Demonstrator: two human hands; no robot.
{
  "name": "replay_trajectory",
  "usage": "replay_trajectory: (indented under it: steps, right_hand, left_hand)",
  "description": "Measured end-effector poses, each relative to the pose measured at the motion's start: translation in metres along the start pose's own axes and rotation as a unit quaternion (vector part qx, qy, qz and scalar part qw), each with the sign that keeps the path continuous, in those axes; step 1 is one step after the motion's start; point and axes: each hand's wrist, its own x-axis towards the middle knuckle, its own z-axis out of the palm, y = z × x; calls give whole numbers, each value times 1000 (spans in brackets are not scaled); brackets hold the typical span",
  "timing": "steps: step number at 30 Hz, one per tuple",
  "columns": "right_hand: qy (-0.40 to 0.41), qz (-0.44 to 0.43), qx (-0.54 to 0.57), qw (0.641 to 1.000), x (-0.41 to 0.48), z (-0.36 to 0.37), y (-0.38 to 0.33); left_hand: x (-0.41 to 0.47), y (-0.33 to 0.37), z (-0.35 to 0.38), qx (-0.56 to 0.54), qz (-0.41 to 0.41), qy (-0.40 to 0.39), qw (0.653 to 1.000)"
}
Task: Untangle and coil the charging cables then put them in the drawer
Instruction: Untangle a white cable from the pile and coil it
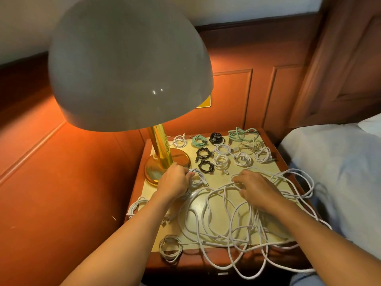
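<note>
Left hand point(175, 181) gripping a white coil point(196, 178), right hand point(256, 189) pinching the tangle point(253, 223).
Its loops are overhanging the surface point(218, 179); tugging risks tightening knots.

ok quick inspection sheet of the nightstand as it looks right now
surface: nightstand top, pale inset, wooden rim
job's things: white coils, black coils and mint coils in rows at the back; front-left coil by the edge; drawer not seen
clutter: brass lamp with grey dome shade
grips: left grip holds small white coil; right grip rests curled fingers on the white tangle, pinch unclear
cables: white tangle lies loose, spills over front and right edges
surroundings: wood-panelled wall behind, bed to the right
</note>
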Motion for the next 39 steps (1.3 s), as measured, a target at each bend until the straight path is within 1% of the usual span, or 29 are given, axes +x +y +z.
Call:
replay_trajectory:
  steps: [2, 4, 7, 8, 9, 11, 13, 15, 18, 22, 24, 28, 32, 34, 37, 39]
  right_hand:
    - [8, 1, 4, 1000, -2, 0, 4]
    - [15, -1, 16, 1000, -3, 0, 7]
    - [24, 2, 45, 999, -4, -1, 7]
    - [31, 0, 48, 998, -3, 0, 6]
    - [43, -8, 47, 998, -4, 1, 4]
    - [76, -30, 56, 995, -8, -1, -6]
    - [86, -46, 78, 992, -16, -4, -22]
    - [56, -68, 109, 990, -25, -4, -44]
    - [4, -102, 146, 984, -35, 5, -74]
    - [1, -103, 160, 982, -42, 27, -110]
    - [6, -95, 144, 985, -44, 35, -129]
    - [1, -89, 43, 995, -48, 44, -150]
    - [4, -100, -8, 995, -51, 47, -152]
    - [1, -85, -3, 996, -53, 45, -149]
    - [22, -10, 86, 996, -52, 33, -137]
    - [35, 37, 155, 987, -50, 20, -125]
  left_hand:
    - [4, 1, -1, -25, -9, -23, 999]
    - [5, 3, -2, -8, -9, -29, 1000]
    - [4, 3, -2, 109, 35, 5, 993]
    - [2, 3, -3, 127, 44, 19, 991]
    - [3, 1, -1, 121, 53, 30, 991]
    - [3, -6, -2, 75, 46, 24, 996]
    - [3, -13, -5, 33, 52, -7, 998]
    - [2, -17, -10, 4, 52, -14, 999]
    - [-11, -22, -22, -17, 47, 19, 999]
    - [-43, -42, -29, -43, 55, 49, 996]
    - [-59, -50, -31, -21, 50, 30, 998]
    - [-79, -64, -20, 42, 48, -44, 997]
    - [-86, -67, -12, 37, 58, -34, 997]
    - [-87, -65, -12, 40, 59, -40, 997]
    - [-88, -61, -13, 49, 66, -50, 995]
    - [-90, -57, -14, 36, 66, -43, 996]
